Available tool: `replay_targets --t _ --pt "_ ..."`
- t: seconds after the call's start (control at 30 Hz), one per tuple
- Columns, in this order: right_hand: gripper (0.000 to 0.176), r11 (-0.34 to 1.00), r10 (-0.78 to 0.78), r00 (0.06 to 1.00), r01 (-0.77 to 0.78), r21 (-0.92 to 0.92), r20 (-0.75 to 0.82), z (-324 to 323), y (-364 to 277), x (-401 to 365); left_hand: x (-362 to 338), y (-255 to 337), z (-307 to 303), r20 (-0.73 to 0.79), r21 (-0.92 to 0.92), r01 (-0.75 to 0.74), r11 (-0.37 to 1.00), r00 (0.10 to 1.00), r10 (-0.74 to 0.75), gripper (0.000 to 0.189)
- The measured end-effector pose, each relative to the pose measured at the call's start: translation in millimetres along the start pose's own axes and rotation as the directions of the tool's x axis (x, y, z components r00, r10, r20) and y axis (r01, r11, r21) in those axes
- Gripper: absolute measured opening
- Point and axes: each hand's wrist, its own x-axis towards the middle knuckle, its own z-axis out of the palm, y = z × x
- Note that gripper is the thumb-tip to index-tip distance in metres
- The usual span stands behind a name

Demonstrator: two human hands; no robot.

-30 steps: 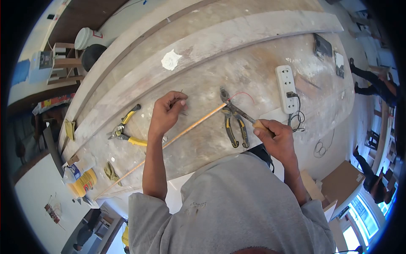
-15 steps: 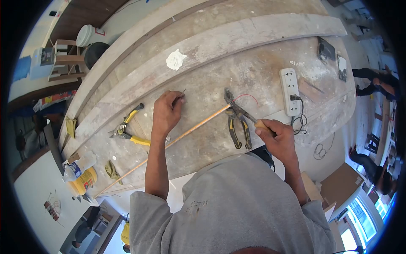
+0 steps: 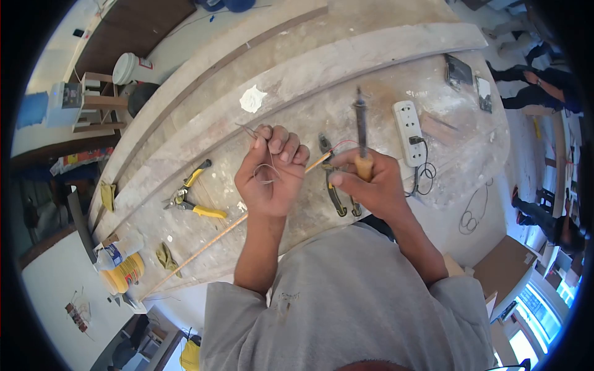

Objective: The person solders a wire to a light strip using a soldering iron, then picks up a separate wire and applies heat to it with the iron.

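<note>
soldering iron (image 3: 360,133): wooden handle, tip upright | thin wire (image 3: 260,167): looped, in air

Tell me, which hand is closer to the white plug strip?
Right. The right hand, holding the soldering iron, is just beside the white plug strip, near its cord. The left hand, pinching a thin wire, is farther away, on the right hand's other side.

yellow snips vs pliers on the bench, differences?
Snips have bright yellow handles; pliers have dark handles edged in yellow. Snips lie apart from both hands; pliers lie partly hidden behind the right hand, which grips a soldering iron, while the left hand pinches thin wire. A red wire runs by the pliers' head, none by the snips. Both lie flat on the bench, unheld.
</note>
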Motion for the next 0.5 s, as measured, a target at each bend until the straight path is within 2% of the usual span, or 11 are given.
replay_targets --t 0.03,0.13,0.23,0.37,0.43,0.5 --pt "0.022 1.000 -0.015 1.000 0.015 -0.002 -0.003 4.8 -3.3 1.5 -0.4 -5.5 5.5 0.044 -0.104 -0.027 0.994 0.999 0.032 0.014" --pt "0.017 0.984 -0.174 0.982 0.177 -0.034 0.069 14.0 -2.6 3.3 -5.3 -17.2 16.3 0.062 -0.162 -0.082 0.983 0.994 0.093 0.013" --pt "0.016 0.967 -0.245 0.969 0.247 -0.061 0.038 16.1 -1.8 -3.3 -11.3 -24.2 18.0 0.112 -0.179 -0.108 0.978 0.985 0.129 0.013" --pt "0.016 0.962 -0.266 0.964 0.265 -0.067 -0.004 15.4 -4.1 -11.7 -18.3 -29.4 15.0 0.139 -0.161 -0.102 0.982 0.982 0.125 0.012" --pt "0.016 0.935 -0.346 0.938 0.345 -0.079 0.000 16.2 -7.3 -12.2 -22.6 -34.0 17.3 0.098 -0.257 -0.110 0.960 0.985 0.139 0.011" --pt "0.015 0.952 -0.306 0.952 0.305 -0.036 -0.013 18.9 -8.4 -13.6 -25.3 -35.9 14.9 0.112 -0.242 -0.098 0.965 0.985 0.128 0.012"
